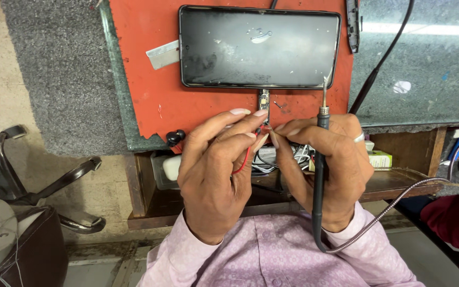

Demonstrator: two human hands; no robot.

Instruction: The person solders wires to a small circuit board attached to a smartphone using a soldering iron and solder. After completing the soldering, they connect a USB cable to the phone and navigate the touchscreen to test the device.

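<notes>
My left hand (216, 170) pinches a thin red wire (244, 159) between thumb and fingertips, just below a small circuit part (264, 99). My right hand (328, 165) holds a black soldering iron (321, 159) upright, tip pointing up near the phone's lower right corner, while its fingertips meet the left hand's at the wire end. A black smartphone (258, 47) lies screen-up on an orange mat (150, 101) above both hands. The right hand wears a ring.
A metal blade (161, 54) lies left of the phone. A black earbud (175, 137) sits at the mat's lower edge. A shelf (399, 183) under the bench holds wires and small boxes. A chair (27, 212) stands at the left. Another person's red sleeve (452, 218) is at the right.
</notes>
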